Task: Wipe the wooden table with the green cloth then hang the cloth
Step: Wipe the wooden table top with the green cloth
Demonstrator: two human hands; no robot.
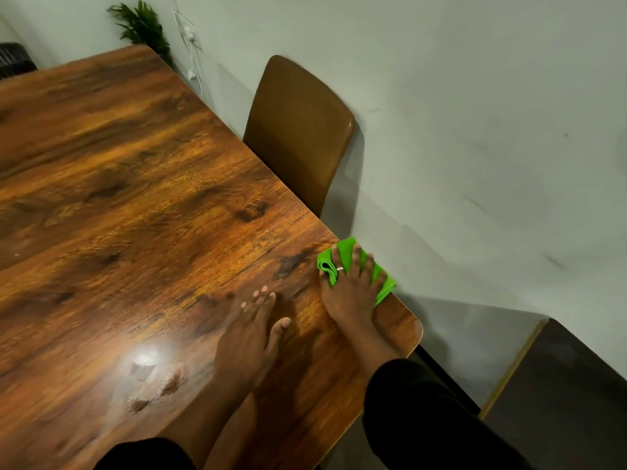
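The wooden table (135, 198) fills the left and middle of the view, its grain glossy with a bright light reflection near the front. A folded green cloth (342, 252) lies at the table's right edge, partly overhanging it. My right hand (349, 293) presses flat on the cloth with fingers spread, a ring on one finger. My left hand (251, 337) rests flat on the bare wood to the left of it, fingers together, holding nothing.
A brown chair (298, 130) stands tucked against the table's right side, close to the pale wall. A green plant (142, 25) and a wall socket with a cable sit at the far corner. A dark cabinet (559, 395) stands at the lower right.
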